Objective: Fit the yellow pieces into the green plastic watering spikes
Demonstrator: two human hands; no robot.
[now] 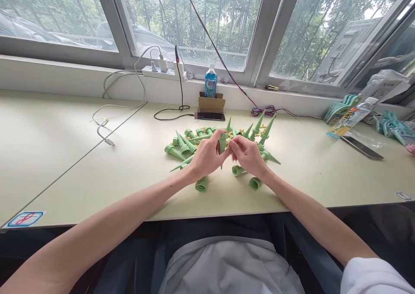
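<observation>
My left hand (206, 156) is closed around a green plastic plant-watering spike (222, 142), its threaded wide end up and its point down. Close beside it, the fingertips of my right hand (249, 154) pinch a small yellow plastic piece (228, 143) against the spike's side; the fingers partly cover it. Around and behind both hands lies a loose heap of similar green spikes (174, 151), with small yellow parts scattered among them. Nearer the table's front edge, one spike (201, 184) lies below my left hand and another (255, 183) below my right wrist, hollow ends facing me.
Behind the heap, a blue-labelled bottle (210, 82) stands in a cardboard box (212, 103), with a phone (210, 116) in front. Cables and a power strip (162, 72) line the sill. To the right are a tilted bottle (352, 119), a dark phone (362, 147) and teal hangers (340, 108).
</observation>
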